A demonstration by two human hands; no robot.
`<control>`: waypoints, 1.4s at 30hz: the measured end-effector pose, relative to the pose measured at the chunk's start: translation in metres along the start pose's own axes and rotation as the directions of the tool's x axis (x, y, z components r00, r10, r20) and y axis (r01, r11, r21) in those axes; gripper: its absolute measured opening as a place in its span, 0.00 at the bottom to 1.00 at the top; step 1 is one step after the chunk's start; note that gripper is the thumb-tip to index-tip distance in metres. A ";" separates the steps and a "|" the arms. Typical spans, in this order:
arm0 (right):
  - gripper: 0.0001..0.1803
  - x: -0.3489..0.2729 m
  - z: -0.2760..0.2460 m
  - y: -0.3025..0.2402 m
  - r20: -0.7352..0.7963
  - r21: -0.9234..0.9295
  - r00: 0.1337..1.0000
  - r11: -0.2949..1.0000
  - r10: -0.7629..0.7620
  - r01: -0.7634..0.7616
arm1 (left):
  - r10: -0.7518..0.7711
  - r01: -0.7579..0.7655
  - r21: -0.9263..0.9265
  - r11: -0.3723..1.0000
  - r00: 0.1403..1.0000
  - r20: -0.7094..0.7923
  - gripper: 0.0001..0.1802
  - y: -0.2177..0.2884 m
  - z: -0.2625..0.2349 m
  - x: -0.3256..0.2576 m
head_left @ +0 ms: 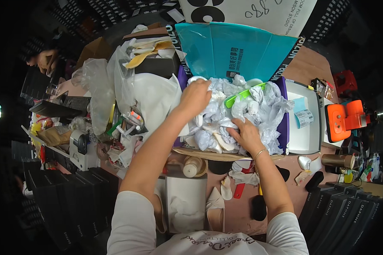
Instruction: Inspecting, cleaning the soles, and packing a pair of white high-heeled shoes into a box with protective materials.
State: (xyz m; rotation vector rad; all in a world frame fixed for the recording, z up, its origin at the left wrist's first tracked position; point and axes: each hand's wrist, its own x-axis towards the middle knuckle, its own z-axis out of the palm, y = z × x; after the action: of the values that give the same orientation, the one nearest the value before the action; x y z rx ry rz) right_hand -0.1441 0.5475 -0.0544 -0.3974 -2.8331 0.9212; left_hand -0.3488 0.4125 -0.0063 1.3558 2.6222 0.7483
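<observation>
left hand (pixel 195 98), right hand (pixel 246 135): at paper (pixel 269 115) | lettered flap (pixel 212 49) | printed label (pixel 304 119)

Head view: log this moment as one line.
left hand: at crumpled white wrapping, hold unclear | right hand: fingers on same wrapping | nearby: green strip, purple-sided box
</observation>
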 end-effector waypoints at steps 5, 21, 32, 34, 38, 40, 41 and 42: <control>0.20 0.000 0.003 0.003 -0.035 -0.007 0.999 1.000 -0.015 0.014 | -0.124 0.080 0.361 0.929 0.987 0.100 0.21 -0.037 0.020 0.019; 0.25 0.001 -0.001 -0.005 0.054 -0.005 0.996 0.997 0.074 -0.074 | -0.138 0.388 -0.918 0.087 0.917 0.374 0.20 -0.014 -0.035 -0.067; 0.22 0.002 0.014 0.008 0.030 -0.055 0.999 0.998 0.040 -0.039 | -0.346 0.502 -0.852 0.150 0.834 0.430 0.24 -0.032 -0.088 -0.165; 0.22 0.004 0.010 0.007 0.029 -0.044 0.997 0.996 0.076 -0.075 | -0.350 0.494 -0.858 0.141 0.835 0.424 0.22 -0.028 -0.080 -0.162; 0.21 0.004 0.010 0.004 -0.039 -0.002 0.999 1.000 -0.012 0.012 | -0.335 0.531 -0.779 0.335 0.840 0.428 0.21 -0.014 -0.066 -0.131; 0.21 0.004 0.006 0.006 -0.039 0.025 0.999 1.000 0.008 -0.007 | -0.175 0.282 -0.577 0.766 0.956 0.236 0.25 -0.004 -0.054 -0.109; 0.21 0.003 0.007 0.006 -0.037 0.034 0.999 0.999 0.011 -0.010 | -0.086 0.158 -0.413 0.897 0.979 0.187 0.26 0.005 -0.056 -0.097; 0.20 0.003 0.006 0.008 -0.048 0.047 0.999 0.999 0.017 -0.015 | -0.001 0.011 -0.370 0.929 1.000 0.028 0.29 0.009 -0.052 -0.080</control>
State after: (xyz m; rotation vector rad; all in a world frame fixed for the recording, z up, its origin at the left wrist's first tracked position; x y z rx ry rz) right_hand -0.1468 0.5510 -0.0638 -0.4316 -2.7632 0.9645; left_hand -0.3100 0.3343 0.0321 1.2352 2.3043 1.1438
